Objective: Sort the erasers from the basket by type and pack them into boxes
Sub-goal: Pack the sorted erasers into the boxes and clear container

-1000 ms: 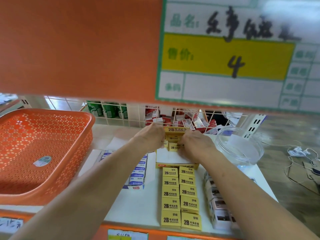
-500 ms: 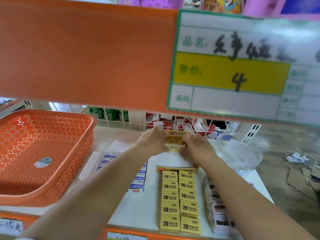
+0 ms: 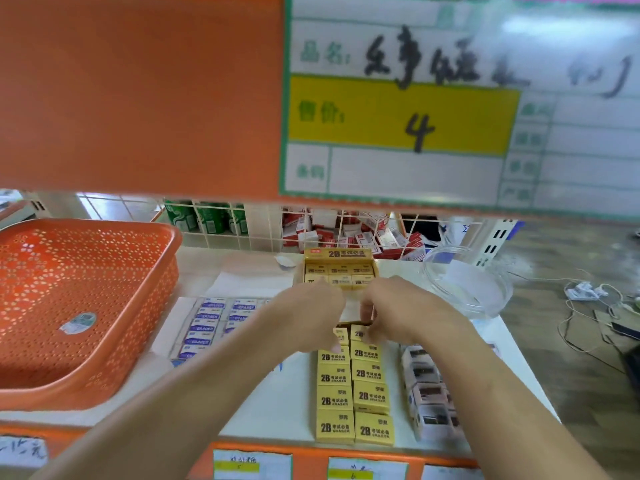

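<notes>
White shelf board (image 3: pixel 277 410) under an orange shelf edge carries everything here, with a wire grid (image 3: pixel 263 230) at its back and a price sign (image 3: pixel 401 112) hanging overhead.

The left hand (image 3: pixel 308 317) and right hand (image 3: pixel 401 310) sit close together, knuckles up and fingers bent downward, at the far end of the loose yellow erasers (image 3: pixel 353 400). The left fingertips reach the top eraser of the left column and the right fingertips lie on the top eraser of the right column. Blur hides whether either grip has closed on an eraser or only touches it.

The loose yellow erasers lie in two columns of five, ten in all, the farthest pair partly covered by the fingers. Behind the hands stands one yellow box (image 3: pixel 346 253), lid flap upright, with six erasers showing in it as two rows of three. One orange basket (image 3: pixel 86 225) is on the left. Blue-and-white erasers (image 3: pixel 204 327) lie in two columns, partly hidden by the left arm, so no count. Grey erasers (image 3: pixel 426 393) on the right are too blurred to count. One clear jar (image 3: pixel 467 282) stands behind them.

A second ago both hands were up at the yellow box, covering its contents; now they are nearer, and the box is uncovered.
</notes>
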Motion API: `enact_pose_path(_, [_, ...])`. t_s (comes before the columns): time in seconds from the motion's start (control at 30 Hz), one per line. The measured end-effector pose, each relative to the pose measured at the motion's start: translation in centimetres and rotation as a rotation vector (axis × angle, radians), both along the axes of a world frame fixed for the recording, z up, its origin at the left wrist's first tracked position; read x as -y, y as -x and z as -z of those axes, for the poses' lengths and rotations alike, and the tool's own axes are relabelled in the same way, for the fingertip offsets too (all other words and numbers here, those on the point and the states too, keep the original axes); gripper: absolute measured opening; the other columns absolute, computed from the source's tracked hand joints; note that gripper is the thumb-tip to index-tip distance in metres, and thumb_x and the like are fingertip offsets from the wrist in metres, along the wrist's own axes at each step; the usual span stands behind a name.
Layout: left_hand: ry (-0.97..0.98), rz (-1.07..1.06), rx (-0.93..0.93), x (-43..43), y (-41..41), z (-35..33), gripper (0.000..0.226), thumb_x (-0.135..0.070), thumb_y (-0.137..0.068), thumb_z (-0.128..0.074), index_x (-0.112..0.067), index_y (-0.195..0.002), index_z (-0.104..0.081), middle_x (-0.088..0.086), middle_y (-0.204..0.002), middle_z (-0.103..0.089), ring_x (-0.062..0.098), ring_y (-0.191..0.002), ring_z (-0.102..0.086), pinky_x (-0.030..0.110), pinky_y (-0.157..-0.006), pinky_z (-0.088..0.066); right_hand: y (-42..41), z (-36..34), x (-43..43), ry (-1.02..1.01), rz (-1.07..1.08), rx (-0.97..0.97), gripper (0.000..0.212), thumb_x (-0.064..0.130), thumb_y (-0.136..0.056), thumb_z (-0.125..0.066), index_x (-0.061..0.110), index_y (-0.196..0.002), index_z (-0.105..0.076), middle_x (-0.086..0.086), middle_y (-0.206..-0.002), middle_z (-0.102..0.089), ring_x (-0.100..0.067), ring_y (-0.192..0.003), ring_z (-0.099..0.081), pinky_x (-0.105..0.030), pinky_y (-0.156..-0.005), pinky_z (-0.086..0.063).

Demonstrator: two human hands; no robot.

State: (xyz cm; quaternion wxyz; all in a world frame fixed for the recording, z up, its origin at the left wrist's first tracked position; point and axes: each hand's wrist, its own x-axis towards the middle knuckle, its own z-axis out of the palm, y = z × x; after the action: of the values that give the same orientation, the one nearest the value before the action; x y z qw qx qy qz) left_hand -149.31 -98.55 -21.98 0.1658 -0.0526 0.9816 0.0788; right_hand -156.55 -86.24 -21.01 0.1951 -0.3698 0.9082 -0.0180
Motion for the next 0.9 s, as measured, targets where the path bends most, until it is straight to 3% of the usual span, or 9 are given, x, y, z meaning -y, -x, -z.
enact_pose_path(0.07, [0.022,-0.015,-0.026,-0.6,-0.3,0.1,0.037,-0.036,-0.086,-0.069,-0.011,-0.113,-0.062,0.004,-0.109,-0.059,0.020,-0.089,-0.055,0.027,-0.068,-0.040,-0.4,0.5,0.1,-0.011,-0.007,-0.036,0.020,0.015,-0.082,-0.071,0.014,-0.102,-0.068,-0.004,-0.101,-0.065,-0.020,-0.089,-0.062,-0.027,-0.068,-0.048])
enact_pose_path(0.13, [0.033,-0.034,-0.018,-0.9,-0.4,0.2,0.034,-0.035,-0.087,-0.068,-0.008,-0.106,-0.060,0.003,-0.105,-0.058,0.019,-0.084,-0.052,0.024,-0.061,-0.036,-0.5,0.5,-0.1,-0.009,-0.008,-0.017,0.020,0.015,-0.083,-0.069,0.011,-0.103,-0.068,-0.007,-0.102,-0.066,-0.022,-0.092,-0.063,-0.027,-0.068,-0.049])
enact_pose_path(0.2, [0.021,-0.053,-0.012,-0.8,-0.5,0.4,0.031,-0.036,-0.087,-0.068,-0.007,-0.096,-0.060,0.000,-0.095,-0.057,0.018,-0.078,-0.050,0.024,-0.055,-0.033,-0.5,0.4,-0.4,0.007,-0.010,0.002,0.019,0.017,-0.085,-0.069,0.011,-0.103,-0.067,-0.005,-0.101,-0.064,-0.020,-0.088,-0.061,-0.021,-0.058,-0.044])
enact_pose_path(0.3, [-0.012,-0.047,-0.041,-0.4,-0.5,0.6,0.030,-0.035,-0.084,-0.071,-0.007,-0.089,-0.063,0.000,-0.096,-0.062,0.018,-0.080,-0.055,0.026,-0.062,-0.040,-0.5,0.6,-0.8,0.066,-0.028,0.026,0.011,0.018,-0.085,-0.069,0.017,-0.094,-0.062,0.001,-0.093,-0.058,-0.014,-0.078,-0.053,-0.017,-0.052,-0.036])
enact_pose_path(0.47, [-0.212,-0.074,-0.086,1.0,0.0,0.5,0.022,-0.029,-0.083,-0.073,-0.008,-0.089,-0.071,0.002,-0.093,-0.071,0.014,-0.079,-0.063,0.012,-0.056,-0.040,0.4,0.9,-0.9,0.226,0.011,0.105,0.016,0.024,-0.083,-0.070,0.024,-0.082,-0.055,0.008,-0.084,-0.054,-0.010,-0.076,-0.053,-0.021,-0.060,-0.039])
enact_pose_path(0.6, [-0.364,-0.252,-0.256,3.3,1.6,-0.3,0.016,-0.025,-0.080,-0.076,-0.014,-0.088,-0.068,-0.010,-0.079,-0.061,0.005,-0.070,-0.056,0.017,-0.064,-0.046,1.9,0.5,0.0,0.380,0.078,0.080,0.013,0.023,-0.084,-0.070,0.021,-0.083,-0.057,0.009,-0.080,-0.053,-0.008,-0.073,-0.051,-0.020,-0.061,-0.038])
enact_pose_path(0.73, [-0.250,-0.267,-0.262,3.7,3.7,0.9,0.012,-0.021,-0.085,-0.071,-0.013,-0.091,-0.066,-0.003,-0.094,-0.061,0.010,-0.082,-0.058,0.020,-0.073,-0.049,2.8,1.5,2.0,0.331,0.079,0.024,0.003,0.017,-0.087,-0.067,0.016,-0.085,-0.065,0.004,-0.089,-0.059,-0.013,-0.082,-0.055,-0.023,-0.071,-0.041])
enact_pose_path(0.8, [-0.196,-0.270,-0.240,3.7,4.4,2.0,0.003,-0.014,-0.089,-0.065,-0.011,-0.087,-0.064,0.001,-0.100,-0.061,0.015,-0.087,-0.059,0.024,-0.075,-0.049,3.1,2.4,2.8,0.261,0.075,-0.006,0.008,0.014,-0.088,-0.063,0.011,-0.091,-0.069,-0.001,-0.096,-0.064,-0.016,-0.084,-0.058,-0.024,-0.075,-0.046])
enact_pose_path(0.9, [-0.184,-0.297,-0.263,4.1,4.7,2.9,0.009,-0.006,-0.091,-0.058,-0.009,-0.087,-0.067,0.005,-0.104,-0.062,0.018,-0.092,-0.060,0.028,-0.082,-0.051,3.5,3.1,3.1,0.233,0.104,-0.042,0.012,0.013,-0.090,-0.059,0.013,-0.097,-0.069,-0.001,-0.100,-0.062,-0.016,-0.083,-0.052,-0.023,-0.077,-0.044])
